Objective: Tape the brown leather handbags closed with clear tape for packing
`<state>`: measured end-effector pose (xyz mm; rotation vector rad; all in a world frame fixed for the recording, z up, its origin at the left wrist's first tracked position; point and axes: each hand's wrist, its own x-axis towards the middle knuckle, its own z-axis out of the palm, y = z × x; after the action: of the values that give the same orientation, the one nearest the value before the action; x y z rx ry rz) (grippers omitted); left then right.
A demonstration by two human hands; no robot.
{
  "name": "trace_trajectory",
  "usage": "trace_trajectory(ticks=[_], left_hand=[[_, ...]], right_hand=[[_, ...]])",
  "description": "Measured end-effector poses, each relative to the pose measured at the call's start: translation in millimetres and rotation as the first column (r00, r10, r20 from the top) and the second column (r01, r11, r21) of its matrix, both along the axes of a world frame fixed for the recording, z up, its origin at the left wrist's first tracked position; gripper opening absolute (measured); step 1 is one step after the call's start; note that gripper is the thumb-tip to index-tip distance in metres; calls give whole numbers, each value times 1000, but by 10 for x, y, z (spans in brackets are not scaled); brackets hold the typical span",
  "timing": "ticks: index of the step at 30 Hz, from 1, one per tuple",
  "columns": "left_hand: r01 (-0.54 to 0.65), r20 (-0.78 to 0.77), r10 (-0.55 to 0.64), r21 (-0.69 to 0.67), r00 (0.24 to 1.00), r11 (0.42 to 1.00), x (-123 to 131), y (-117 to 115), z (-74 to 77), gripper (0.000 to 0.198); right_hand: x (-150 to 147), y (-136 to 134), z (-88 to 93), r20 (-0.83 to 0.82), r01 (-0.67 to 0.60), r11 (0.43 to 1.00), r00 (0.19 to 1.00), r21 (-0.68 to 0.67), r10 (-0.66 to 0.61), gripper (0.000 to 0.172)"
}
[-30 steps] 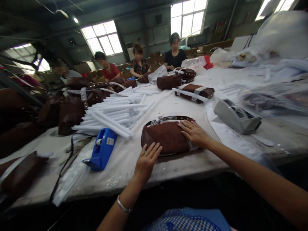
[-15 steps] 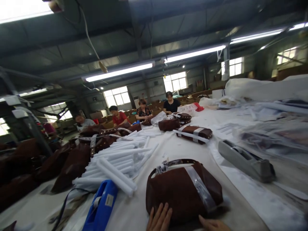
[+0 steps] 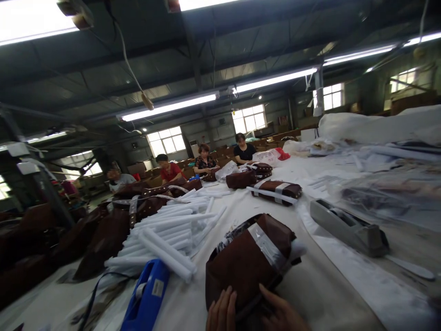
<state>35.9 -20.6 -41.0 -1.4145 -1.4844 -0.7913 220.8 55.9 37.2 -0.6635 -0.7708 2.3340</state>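
Observation:
A brown handbag (image 3: 237, 264) with a strip of clear tape around it is tilted on the white-covered table, its right end raised. White padding pokes out at that end. My left hand (image 3: 222, 310) lies with its fingers together over the lower left edge, holding the bag; its thumb is hidden. At the lower right edge, my right hand (image 3: 284, 312) grips the bag, thumb on the near face and fingers partly out of sight underneath. A blue tape dispenser (image 3: 146, 294) stands left of the bag, and a grey tape dispenser (image 3: 349, 230) to the right.
White foam rolls (image 3: 168, 236) lie piled beyond the blue dispenser. Brown bags (image 3: 99, 234) are heaped at left, and a taped bag (image 3: 277, 191) lies farther back. Clear plastic sheets (image 3: 389, 197) cover the right side. Several people sit across the table.
The handbag has turned and tilted, its right end lifting and swinging away from me. My right hand has moved left and taken hold of its lower edge. My left hand stays against it.

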Motion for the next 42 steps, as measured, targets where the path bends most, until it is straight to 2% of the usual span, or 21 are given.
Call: trace_trajectory(ticks=[3, 6, 8, 9, 10, 12, 13, 14, 15, 16, 18, 20, 24, 28, 31, 33, 35, 36, 37, 39, 42], left_hand=[[36, 68, -29, -100, 997, 994, 80, -131, 124, 70], [85, 170, -50, -208, 984, 974, 114, -243, 273, 75], [102, 216, -51, -233, 975, 967, 105, -260, 343, 76], [110, 227, -54, -241, 972, 964, 97, -257, 365, 76], [118, 233, -59, -247, 971, 962, 90, -251, 379, 76], [139, 232, -79, -256, 970, 957, 83, -244, 393, 76], [149, 233, -88, -256, 968, 955, 85, -244, 398, 77], [157, 238, -96, -252, 966, 955, 91, -245, 402, 77], [164, 247, -101, -249, 964, 955, 100, -247, 407, 77], [165, 256, -100, -247, 961, 955, 112, -248, 414, 78], [154, 271, -85, -247, 959, 957, 140, -244, 431, 78], [135, 277, -64, -244, 959, 960, 167, -232, 448, 77], [125, 290, -53, -236, 955, 964, 201, -206, 469, 75], [115, 297, -39, -242, 954, 963, 205, -200, 493, 75], [109, 292, -35, -241, 956, 965, 202, -194, 540, 76], [106, 305, -34, -224, 952, 969, 196, -184, 580, 77], [100, 339, -24, -208, 941, 973, 183, -168, 616, 77], [92, 360, -14, -201, 933, 975, 172, -158, 630, 76], [78, 384, 4, -198, 923, 977, 159, -149, 642, 74], [35, 436, 53, -191, 898, 981, 128, -134, 662, 71], [-26, 495, 114, -180, 861, 983, 78, -126, 692, 67]], right_hand=[[19, -87, 222, -48, -2, 997, 999, 72, 6, 45], [117, -84, 352, 7, -39, 975, 999, 218, 38, 45], [273, 6, 356, 151, -134, 895, 986, 425, 76, 45], [391, 76, 338, 248, -178, 805, 968, 566, 39, 43], [538, 162, 310, 341, -215, 676, 938, 705, -58, 41], [907, 389, 233, 411, -284, 348, 829, 893, -378, 34], [1119, 529, 188, 387, -333, 199, 748, 922, -539, 32], [1337, 685, 139, 351, -395, 92, 657, 914, -667, 31], [1553, 849, 87, 324, -469, 32, 559, 883, -763, 32], [1757, 1015, 33, 312, -550, 12, 455, 835, -834, 34], [2098, 1313, -79, 316, -683, 56, 262, 729, -912, 38], [2325, 1526, -186, 349, -751, 128, 144, 648, -926, 40], [2481, 1689, -302, 395, -766, 191, 88, 614, -915, 33], [2456, 1727, -191, 374, -749, 188, 86, 636, -923, 26], [2340, 1713, -11, 339, -739, 125, 146, 662, -929, 25], [2187, 1617, 98, 315, -737, 57, 216, 673, -924, 25], [1985, 1414, 175, 319, -702, -12, 339, 712, -885, 25], [1878, 1272, 201, 344, -667, -24, 414, 745, -843, 25], [1774, 1112, 220, 385, -627, -12, 493, 779, -780, 25], [1603, 779, 244, 496, -575, 71, 629, 815, -599, 24], [1463, 446, 267, 650, -622, 192, 705, 759, -285, 24]])
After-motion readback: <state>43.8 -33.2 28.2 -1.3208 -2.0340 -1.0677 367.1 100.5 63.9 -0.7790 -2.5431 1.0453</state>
